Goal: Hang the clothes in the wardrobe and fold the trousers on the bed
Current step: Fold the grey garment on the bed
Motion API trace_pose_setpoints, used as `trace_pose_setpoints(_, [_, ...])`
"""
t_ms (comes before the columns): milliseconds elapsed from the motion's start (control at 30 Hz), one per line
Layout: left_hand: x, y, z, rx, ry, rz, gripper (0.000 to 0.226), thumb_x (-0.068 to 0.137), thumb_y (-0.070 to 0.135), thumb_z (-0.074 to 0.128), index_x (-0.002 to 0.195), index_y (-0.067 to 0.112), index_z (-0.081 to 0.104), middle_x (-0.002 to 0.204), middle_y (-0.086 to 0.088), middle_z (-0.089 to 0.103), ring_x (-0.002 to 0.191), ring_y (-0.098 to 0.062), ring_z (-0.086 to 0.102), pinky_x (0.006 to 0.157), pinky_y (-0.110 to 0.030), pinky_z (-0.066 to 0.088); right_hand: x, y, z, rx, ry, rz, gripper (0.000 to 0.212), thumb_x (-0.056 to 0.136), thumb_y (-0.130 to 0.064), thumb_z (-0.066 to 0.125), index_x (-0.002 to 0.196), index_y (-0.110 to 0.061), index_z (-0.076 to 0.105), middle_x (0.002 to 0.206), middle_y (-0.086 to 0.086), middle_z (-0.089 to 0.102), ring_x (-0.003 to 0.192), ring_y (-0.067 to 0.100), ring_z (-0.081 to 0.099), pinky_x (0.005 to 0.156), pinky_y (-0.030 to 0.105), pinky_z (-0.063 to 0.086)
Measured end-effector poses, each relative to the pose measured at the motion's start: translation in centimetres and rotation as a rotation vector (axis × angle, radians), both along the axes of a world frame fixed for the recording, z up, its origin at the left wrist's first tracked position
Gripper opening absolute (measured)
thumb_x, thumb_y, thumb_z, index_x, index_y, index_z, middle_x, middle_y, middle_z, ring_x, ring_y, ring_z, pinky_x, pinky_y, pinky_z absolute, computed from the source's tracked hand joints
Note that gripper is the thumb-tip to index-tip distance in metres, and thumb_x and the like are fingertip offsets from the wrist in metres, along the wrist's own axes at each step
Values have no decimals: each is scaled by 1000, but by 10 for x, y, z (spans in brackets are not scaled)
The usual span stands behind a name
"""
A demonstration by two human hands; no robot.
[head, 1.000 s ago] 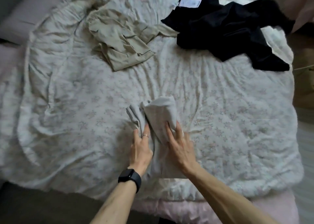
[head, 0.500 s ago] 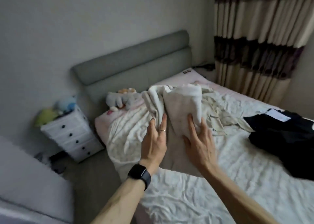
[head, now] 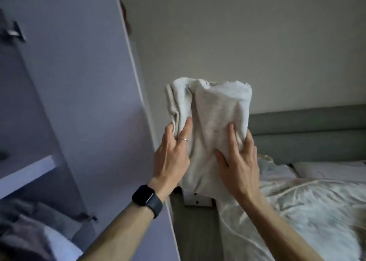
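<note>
A folded light grey pair of trousers [head: 215, 110] is held up in the air between both hands, level with the edge of the wardrobe's side panel [head: 89, 82]. My left hand [head: 172, 153], with a ring and a black watch on the wrist, grips the bundle's left folds, cloth bunched between its fingers. On the right front of the bundle my right hand [head: 239, 161] holds on with spread fingers. Both thumbs are hidden behind the cloth. The bed [head: 297, 211] with its crumpled floral quilt lies at the lower right.
The open wardrobe fills the left, with a white shelf [head: 27, 171] and a pile of grey clothes [head: 29, 231] under it. A grey headboard [head: 307, 132] and a pillow [head: 326, 169] are behind the bed. A white drawer unit [head: 196, 200] stands below the bundle.
Both hands lifted the folded trousers off the bed and carried them left. The view swung from the bed to the wardrobe, and the other clothes on the quilt are out of sight.
</note>
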State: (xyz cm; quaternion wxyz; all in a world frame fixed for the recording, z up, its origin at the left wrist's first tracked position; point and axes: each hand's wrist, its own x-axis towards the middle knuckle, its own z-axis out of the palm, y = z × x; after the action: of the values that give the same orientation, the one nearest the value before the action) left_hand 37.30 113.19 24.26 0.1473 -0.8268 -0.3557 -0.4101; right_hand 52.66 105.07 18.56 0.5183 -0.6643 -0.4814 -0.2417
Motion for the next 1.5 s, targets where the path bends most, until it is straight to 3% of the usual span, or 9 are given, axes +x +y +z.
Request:
trace_pose_setpoints(100, [-75, 10, 31, 63, -18, 137, 88, 88, 5, 66, 157, 35, 21, 130, -8, 32, 86, -36, 58, 55, -34, 43, -60, 28, 32, 62, -1, 162, 85, 94, -33, 68, 157, -41, 12, 160, 12, 22, 129, 39, 39, 81, 50, 53])
trace_pose_setpoints(233, [-159, 14, 61, 148, -55, 329, 88, 86, 2, 69, 157, 30, 26, 121, -7, 32, 68, -34, 53, 49, -30, 32, -140, 57, 70, 106, -29, 377, 82, 98, -29, 64, 160, -34, 12, 161, 16, 23, 127, 42, 42, 85, 52, 52])
trace_pose_setpoints(333, [-201, 10, 77, 156, -62, 455, 83, 90, 2, 64, 158, 29, 25, 127, -9, 31, 75, -39, 55, 51, -33, 31, -181, 74, 93, 94, -66, 501, 80, 99, -27, 62, 160, -28, 10, 162, 17, 19, 128, 42, 40, 89, 55, 51])
trace_pose_setpoints(567, [-343, -23, 119, 202, -82, 770, 84, 90, -2, 54, 160, 29, 18, 133, -8, 28, 89, -36, 53, 52, -35, 34, -327, 115, 136, 198, -102, 880, 83, 97, -28, 62, 160, -38, 8, 165, 13, 15, 140, 39, 33, 103, 56, 44])
trace_pose_setpoints(733, [-431, -23, 138, 224, -75, 916, 86, 90, 2, 55, 161, 32, 16, 132, -4, 26, 94, -30, 51, 56, -33, 36, -418, 135, 158, 232, -109, 1035, 87, 95, -27, 65, 161, -31, 8, 162, 15, 16, 136, 38, 36, 99, 55, 48])
trace_pose_setpoints(867, [-507, -20, 156, 156, -116, 1013, 80, 95, 8, 50, 160, 35, 12, 137, -4, 29, 99, -24, 48, 63, -34, 38, -485, 159, 172, 151, -114, 1134, 92, 94, -36, 65, 160, -38, 1, 163, 2, 7, 135, 35, 36, 91, 52, 52])
trace_pose_setpoints(1100, [-632, -51, 175, -122, 18, 1468, 64, 89, 13, 56, 147, 23, 32, 126, -11, 32, 84, -26, 41, 68, -40, 39, -658, 177, 182, -176, -257, 1387, 93, 94, -48, 62, 160, -34, -1, 161, 6, 5, 128, 38, 44, 107, 43, 43])
trace_pose_setpoints(1333, [-747, -93, 145, -444, -76, 1693, 46, 104, 33, 39, 149, 26, 30, 149, -13, 29, 121, -41, 51, 102, -50, 44, -808, 139, 158, -439, -416, 1652, 88, 101, -40, 56, 161, -30, -8, 166, 5, -6, 140, 35, 34, 112, 42, 39])
trace_pose_setpoints(1500, [-810, -97, 121, -581, -94, 1722, 50, 102, 37, 40, 150, 30, 26, 148, -14, 29, 123, -39, 49, 102, -48, 44, -879, 147, 153, -536, -507, 1668, 86, 100, -39, 57, 162, -26, -1, 165, 6, -1, 141, 34, 33, 113, 41, 39])
